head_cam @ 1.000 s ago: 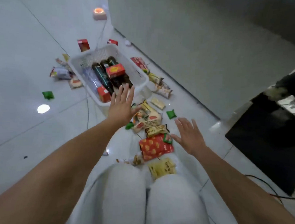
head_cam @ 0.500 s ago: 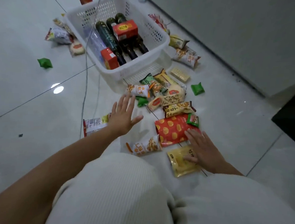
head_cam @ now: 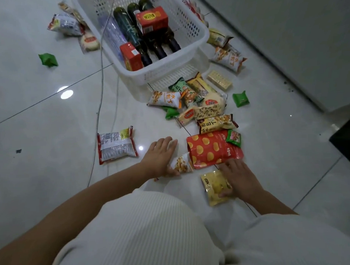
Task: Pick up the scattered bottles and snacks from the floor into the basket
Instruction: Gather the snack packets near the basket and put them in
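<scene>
A white plastic basket (head_cam: 194,41) stands on the floor ahead, holding dark bottles (head_cam: 129,32) and two red boxes (head_cam: 152,18). Snack packs lie scattered in front of it. My left hand (head_cam: 161,157) lies flat on the left end of a small white-and-orange snack pack (head_cam: 182,164), thumb along its near edge and fingers stretched out. My right hand (head_cam: 239,178) covers the right side of a yellow packet (head_cam: 213,187), which sits between thumb and fingers. A big red chip bag (head_cam: 209,149) lies between the two hands.
A silver-and-red pack (head_cam: 115,145) lies left of my left hand. Green packets (head_cam: 48,59) (head_cam: 240,99) and more snacks (head_cam: 228,58) surround the basket. A thin cable (head_cam: 100,107) crosses the floor. A grey wall (head_cam: 286,37) runs along the right. My white-clothed knees (head_cam: 154,233) fill the foreground.
The view has tilted down and moved closer to the snacks. My left hand has come down from the air onto the small white-and-orange pack. My right hand has stayed on the yellow packet.
</scene>
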A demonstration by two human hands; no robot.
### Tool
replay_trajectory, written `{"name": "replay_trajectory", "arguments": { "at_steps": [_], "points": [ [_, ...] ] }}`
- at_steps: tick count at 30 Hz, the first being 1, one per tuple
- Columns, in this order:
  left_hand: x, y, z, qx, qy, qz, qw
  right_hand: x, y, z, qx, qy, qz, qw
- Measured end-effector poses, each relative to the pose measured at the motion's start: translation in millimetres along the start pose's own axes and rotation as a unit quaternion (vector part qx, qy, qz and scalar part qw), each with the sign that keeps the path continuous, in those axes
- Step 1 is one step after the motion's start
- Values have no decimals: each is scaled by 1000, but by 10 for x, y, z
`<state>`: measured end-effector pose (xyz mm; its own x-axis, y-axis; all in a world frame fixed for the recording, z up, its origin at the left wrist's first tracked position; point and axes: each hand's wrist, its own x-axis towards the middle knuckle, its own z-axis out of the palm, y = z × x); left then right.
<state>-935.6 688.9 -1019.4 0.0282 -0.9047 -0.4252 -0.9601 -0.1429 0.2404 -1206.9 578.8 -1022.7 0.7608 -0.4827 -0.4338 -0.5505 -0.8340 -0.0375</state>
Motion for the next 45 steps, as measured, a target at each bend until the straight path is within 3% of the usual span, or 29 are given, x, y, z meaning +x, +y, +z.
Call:
{"name": "replay_trajectory", "arguments": {
  "at_steps": [3, 6, 10, 14, 18, 25, 30, 33, 36, 39, 42, 45],
  "points": [
    [-13, 19, 22, 9, 19, 3, 1000, 5, -86, -40, 23, -84, 71, 994],
    [-4, 49, 37, -8, -13, 8, 1000, 8, -116, -101, 121, -125, 136, 975],
    [2, -18, -155, -210, -49, -64, 974, 11, -55, -175, 301, -129, 192, 925],
    [118, -150, -599, -251, -7, -105, 962, 54, 5, -491, 544, -76, 222, 806],
    [326, -290, -1263, -306, 58, -81, 947, 220, 124, -983, 646, 19, 230, 728],
    [724, -592, -2111, -430, 177, -151, 872, 1010, 234, -2021, 702, 137, 284, 639],
    [1035, -1063, -2201, -496, 266, -218, 798, 1856, -103, -2493, 755, 155, 288, 568],
    [1148, -1321, -2332, -489, 274, -214, 800, 2351, -288, -2726, 782, 156, 288, 530],
    [1174, -1491, -2486, -449, 256, -189, 835, 2742, -412, -2918, 777, 157, 301, 530],
    [1227, -1624, -2568, -443, 226, -183, 848, 3011, -507, -2938, 762, 136, 323, 545],
    [1322, -1721, -2468, -407, 190, -187, 874, 3032, -565, -2838, 672, 123, 349, 642],
    [1371, -1759, -2289, -298, 146, -162, 929, 2872, -486, -2741, 589, 116, 341, 723]
  ]
}}
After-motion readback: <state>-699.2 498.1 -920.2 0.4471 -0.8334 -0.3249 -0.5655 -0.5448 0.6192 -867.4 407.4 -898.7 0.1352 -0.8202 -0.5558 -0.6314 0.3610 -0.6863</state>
